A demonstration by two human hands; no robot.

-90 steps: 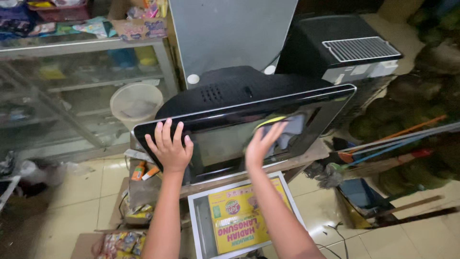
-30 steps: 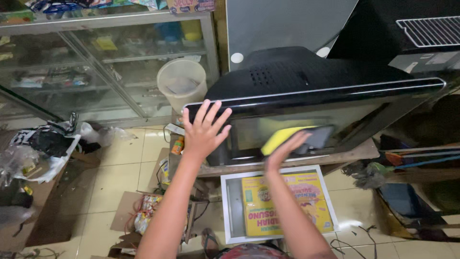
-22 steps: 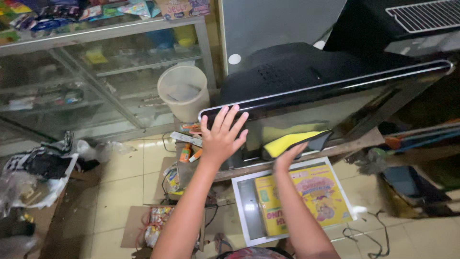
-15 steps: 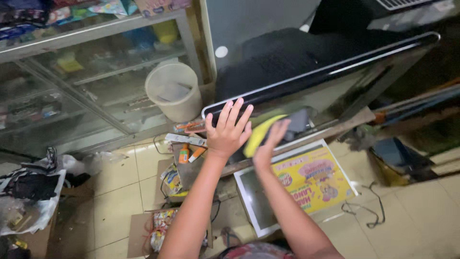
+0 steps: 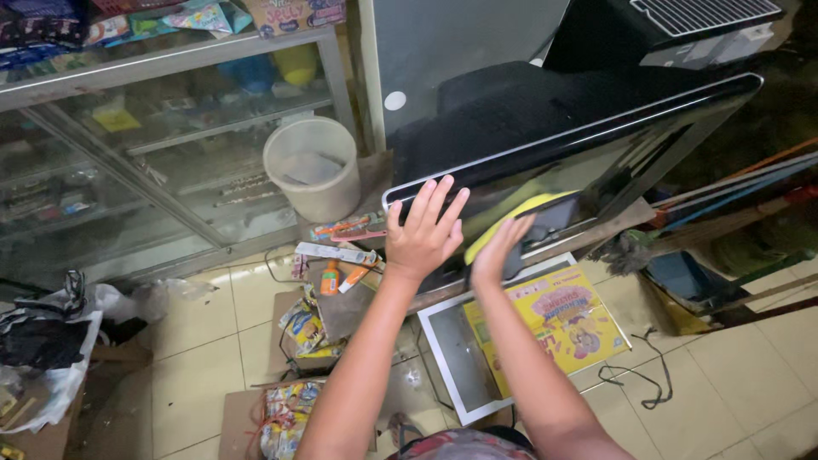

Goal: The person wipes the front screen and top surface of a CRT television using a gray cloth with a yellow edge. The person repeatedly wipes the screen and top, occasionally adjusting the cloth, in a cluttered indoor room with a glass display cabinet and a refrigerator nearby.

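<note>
The left hand (image 5: 423, 230) lies flat with fingers spread against the near left corner of the glossy black-framed television set (image 5: 562, 128), palm pressed on the frame just below its silver top edge, gripping nothing. The right hand (image 5: 498, 247) sits just to the right of it and slightly lower, pressing a yellow and dark grey cleaning cloth (image 5: 524, 223) against the glass screen; the fingers look laid flat over the cloth rather than curled round it, though the dim reflection makes this hard to be sure of. The two hands are close but not touching.

The television's long axis runs from the near left corner, where both hands are, up and away to the far right. Nearly all of the screen lies to the right of the cloth, so the right hand is the nearer one to that stretch.

The set rests on a rough wooden bench (image 5: 613, 223). Below it on the tiled floor lies a white-framed panel with a yellow printed poster (image 5: 558, 319). To the left stand a pale plastic bucket (image 5: 312, 167) and a glass-fronted display cabinet (image 5: 145, 145), with small tubes and packets (image 5: 336, 255) scattered near the bench's left end.
</note>
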